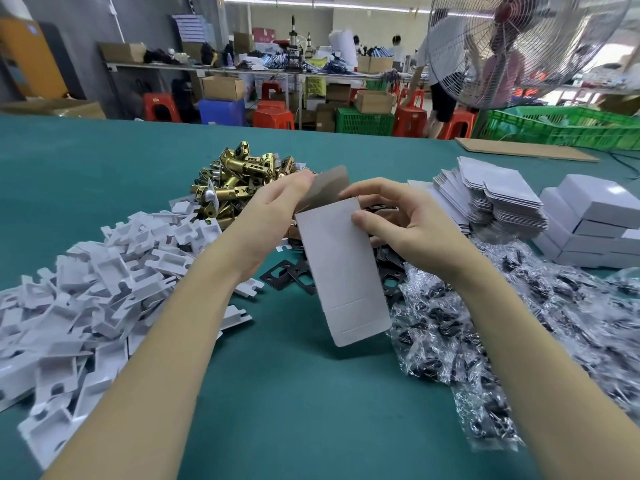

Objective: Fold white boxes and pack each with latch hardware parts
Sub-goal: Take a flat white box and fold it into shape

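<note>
White box (341, 265), unfolded, flap raised

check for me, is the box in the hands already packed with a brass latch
No, the white box is an unfolded flat held by the left hand and right hand; the brass latches lie heaped behind.

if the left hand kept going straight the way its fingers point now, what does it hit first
Probably the pile of brass latch bodies. The left hand, holding the box blank by its upper flap, points up and away toward that heap. Depth is unclear from this single view, so it could pass just over the pile's right edge.
</note>
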Available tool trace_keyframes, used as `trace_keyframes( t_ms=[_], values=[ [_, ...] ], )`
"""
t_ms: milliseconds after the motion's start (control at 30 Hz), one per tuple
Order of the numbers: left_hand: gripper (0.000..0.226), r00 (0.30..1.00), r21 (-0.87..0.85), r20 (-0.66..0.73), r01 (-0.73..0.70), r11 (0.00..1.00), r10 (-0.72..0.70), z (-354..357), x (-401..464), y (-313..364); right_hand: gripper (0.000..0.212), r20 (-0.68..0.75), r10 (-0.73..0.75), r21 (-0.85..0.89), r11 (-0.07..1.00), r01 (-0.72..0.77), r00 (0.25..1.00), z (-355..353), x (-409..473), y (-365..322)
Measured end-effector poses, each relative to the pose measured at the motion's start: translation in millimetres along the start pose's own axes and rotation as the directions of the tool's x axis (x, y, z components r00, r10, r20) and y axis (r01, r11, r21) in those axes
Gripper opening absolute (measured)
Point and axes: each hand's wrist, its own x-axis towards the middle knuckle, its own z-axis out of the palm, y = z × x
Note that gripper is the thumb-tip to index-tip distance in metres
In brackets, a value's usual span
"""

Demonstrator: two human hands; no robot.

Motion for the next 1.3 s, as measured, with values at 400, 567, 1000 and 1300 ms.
trace_keyframes(
  t_ms=[400,567,1000,1300],
  values=[
    [0.025,0.994,-0.047,0.104,0.044,0.998,-0.039,-1.5,-3.3,0.2,0.035,0.139,0.053,0.034,0.998,-0.058,0.989,-7.3,-2.9,-4.8],
    [0.028,0.995,-0.056,0.087,0.059,0.997,-0.054,-4.6,-3.4,1.9,0.033,0.062,0.083,0.068,0.994,-0.087,0.995,-9.6,-3.1,-5.0],
    [0.021,0.997,-0.199,0.079,0.009,0.98,0.007,12.8,-4.0,-0.5,0.017,0.047,0.068,0.105,0.992,-0.072,0.997,-16.9,-7.0,-8.4],
    [0.017,0.997,-0.186,0.006,-0.069,0.98,0.072,15.6,-1.4,-4.5,0.015,0.05,0.067,0.151,0.986,-0.074,0.997,-13.8,-4.7,-10.8]
  ],
)
